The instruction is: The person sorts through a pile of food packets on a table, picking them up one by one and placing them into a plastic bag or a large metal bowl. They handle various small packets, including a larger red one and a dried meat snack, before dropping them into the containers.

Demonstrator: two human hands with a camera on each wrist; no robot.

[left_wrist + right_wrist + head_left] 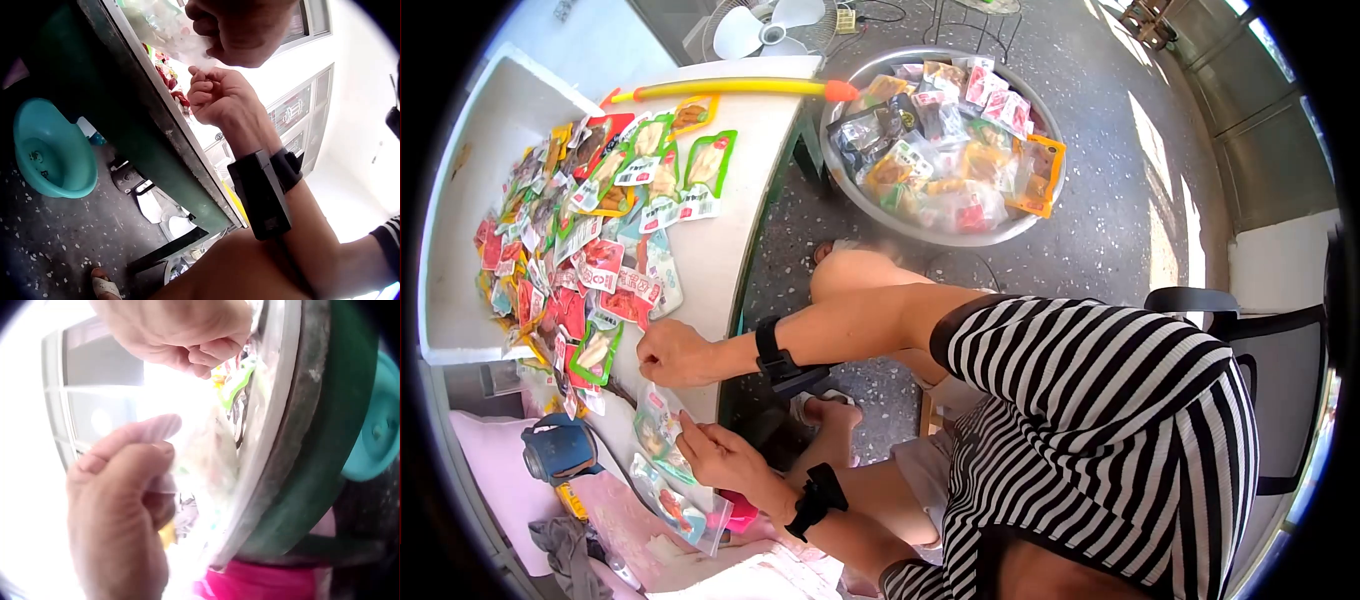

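A clear plastic bag (658,425) with packets inside lies at the table's near edge, between the hands. My right hand (675,353) is curled like a fist above it; in the left wrist view the right hand's fingertips (201,74) pinch the bag's edge. My left hand (725,455) reaches in from below, thumb and forefinger brought together on the bag's other edge. The right wrist view shows the left hand (125,481) beside the cloudy film of the bag (212,450), in strong glare. Beside the left hand lies another clear bag (675,505) holding packets.
A white foam box (460,200) lies tipped beside a heap of colourful snack packets (560,260) on the white table (710,250). A large metal basin (840,190) full of bagged packets stands on the floor. A yellow stick (720,88) lies across the table. A teal basin (37,137) sits below.
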